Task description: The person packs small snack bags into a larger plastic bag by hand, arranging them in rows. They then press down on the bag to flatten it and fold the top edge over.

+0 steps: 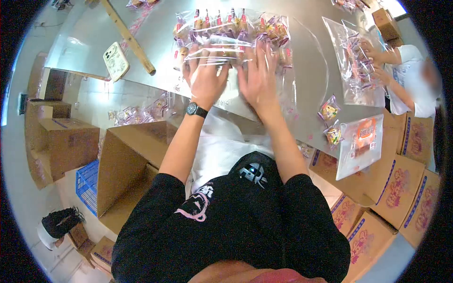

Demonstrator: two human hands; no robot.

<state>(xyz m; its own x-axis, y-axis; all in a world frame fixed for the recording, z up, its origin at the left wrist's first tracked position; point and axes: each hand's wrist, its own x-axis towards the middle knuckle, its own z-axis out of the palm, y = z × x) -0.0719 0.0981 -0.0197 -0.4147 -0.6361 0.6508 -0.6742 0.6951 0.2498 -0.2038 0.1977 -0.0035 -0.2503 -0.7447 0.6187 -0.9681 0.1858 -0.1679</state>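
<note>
A large clear plastic bag (291, 35) lies flat on the metal table, with rows of individually wrapped snacks (219, 23) inside it. My left hand (206, 78), with a black watch on the wrist, lies palm down at the near row, fingers stretched forward. Beside it, my right hand (258, 78) is flat too, its fingers reaching up to the snacks. Shiny folds of the plastic cross the fingers of both hands, and the snacks under the fingertips are partly hidden.
A wooden stick (127, 37) and a phone (115, 61) lie at the left. Two loose snacks (329, 108) and a stack of printed bags (361, 146) are at the right, near cardboard boxes (398, 186). Across the table, a person's hands (375, 61) touch another filled bag.
</note>
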